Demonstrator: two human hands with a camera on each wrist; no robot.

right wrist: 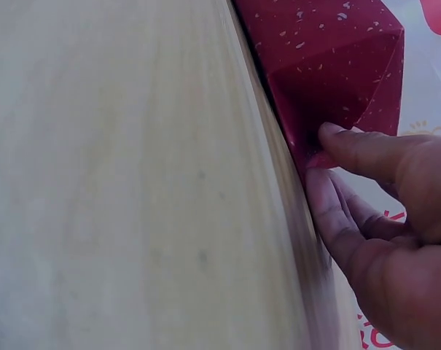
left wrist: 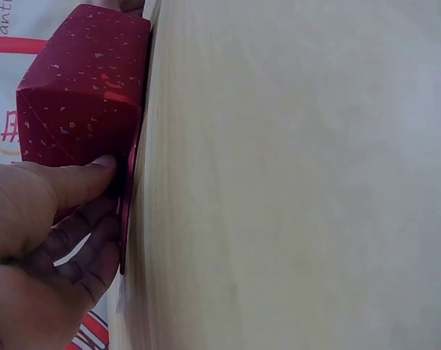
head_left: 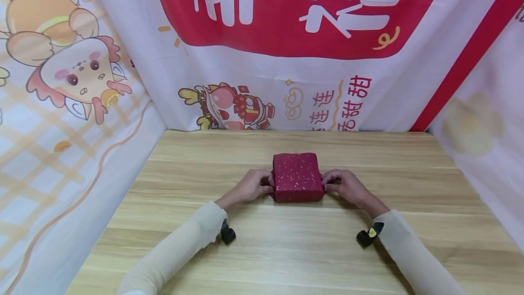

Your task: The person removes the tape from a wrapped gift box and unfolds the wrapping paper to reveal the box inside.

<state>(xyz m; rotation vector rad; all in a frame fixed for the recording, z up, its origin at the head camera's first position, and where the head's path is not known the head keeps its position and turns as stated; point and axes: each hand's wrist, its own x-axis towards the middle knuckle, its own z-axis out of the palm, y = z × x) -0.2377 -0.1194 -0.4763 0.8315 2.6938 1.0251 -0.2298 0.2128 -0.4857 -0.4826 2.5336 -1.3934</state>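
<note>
A box wrapped in dark red, light-flecked wrapping paper (head_left: 298,172) lies on the wooden table, between two hands. At its left end is my left hand (head_left: 254,185); the left wrist view shows the thumb (left wrist: 96,175) against the folded end and the fingers curled at a paper flap (left wrist: 125,233) that sticks out along the tabletop. My right hand (head_left: 345,186) pinches the folded paper at the right end, thumb (right wrist: 358,149) above and fingertips low by the table. The paper's end face (right wrist: 329,91) slopes inward there. The box's underside is hidden.
Wooden table (head_left: 262,249) extends around the box. A printed white and red cloth (head_left: 254,67) hangs along the back edge, with more patterned cloth (head_left: 82,149) at the left side. Small black wrist cameras (head_left: 227,233) sit on both forearms.
</note>
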